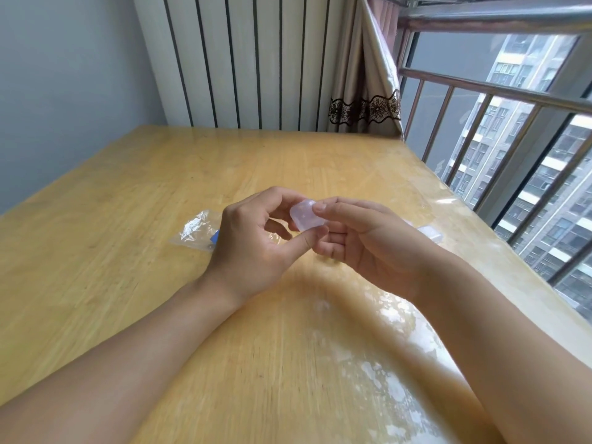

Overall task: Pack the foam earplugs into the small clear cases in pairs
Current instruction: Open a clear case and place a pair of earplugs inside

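A small clear case (303,215) is held above the wooden table (128,200) between both hands. My left hand (253,241) pinches its left side with thumb and curled fingers. My right hand (365,238) grips its right side, the forefinger lying over the top. I cannot tell whether the case is open or whether earplugs are inside. A clear plastic bag (198,230) with something blue (215,236) in it lies on the table just behind my left hand. More clear cases (431,232) show partly behind my right hand.
The table runs up to a grey wall on the left and a white slatted panel at the back. A curtain (365,91) hangs at the back right corner. A window with metal railings (499,129) borders the right edge.
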`<action>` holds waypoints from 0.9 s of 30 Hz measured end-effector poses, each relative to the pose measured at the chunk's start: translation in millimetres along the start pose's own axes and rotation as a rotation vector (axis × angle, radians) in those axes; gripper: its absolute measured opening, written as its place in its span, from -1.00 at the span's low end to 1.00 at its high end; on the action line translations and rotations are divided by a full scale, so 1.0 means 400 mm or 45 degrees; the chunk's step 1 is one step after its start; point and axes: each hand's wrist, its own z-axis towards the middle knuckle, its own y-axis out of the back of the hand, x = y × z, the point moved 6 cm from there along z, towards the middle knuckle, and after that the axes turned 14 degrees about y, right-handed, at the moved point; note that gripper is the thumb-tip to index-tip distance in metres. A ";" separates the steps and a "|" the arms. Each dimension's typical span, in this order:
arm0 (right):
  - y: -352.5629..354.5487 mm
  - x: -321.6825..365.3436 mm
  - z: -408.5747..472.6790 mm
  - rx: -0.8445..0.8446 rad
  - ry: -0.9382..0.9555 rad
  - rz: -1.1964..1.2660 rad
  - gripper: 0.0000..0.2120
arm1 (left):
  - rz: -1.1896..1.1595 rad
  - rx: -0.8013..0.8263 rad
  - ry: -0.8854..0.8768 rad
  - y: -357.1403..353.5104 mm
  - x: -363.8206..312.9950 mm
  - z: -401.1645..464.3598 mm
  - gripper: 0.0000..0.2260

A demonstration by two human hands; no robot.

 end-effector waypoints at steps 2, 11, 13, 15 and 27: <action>0.002 0.004 -0.001 -0.042 0.011 -0.016 -0.83 | -0.025 0.033 0.020 -0.006 0.002 -0.002 -0.74; 0.011 0.003 -0.003 -0.174 0.087 -0.070 -0.94 | -0.183 0.119 0.290 -0.029 0.032 -0.001 -0.66; 0.020 0.010 -0.004 -0.215 0.158 -0.186 -0.92 | -0.207 0.172 0.345 -0.038 0.039 -0.002 -0.63; 0.022 0.017 -0.003 -0.232 0.247 -0.296 -0.92 | -0.256 0.224 0.395 -0.043 0.046 -0.001 -0.62; 0.031 -0.013 0.007 -0.106 0.022 -0.050 -0.76 | -0.053 0.248 0.228 -0.041 0.031 -0.003 -0.52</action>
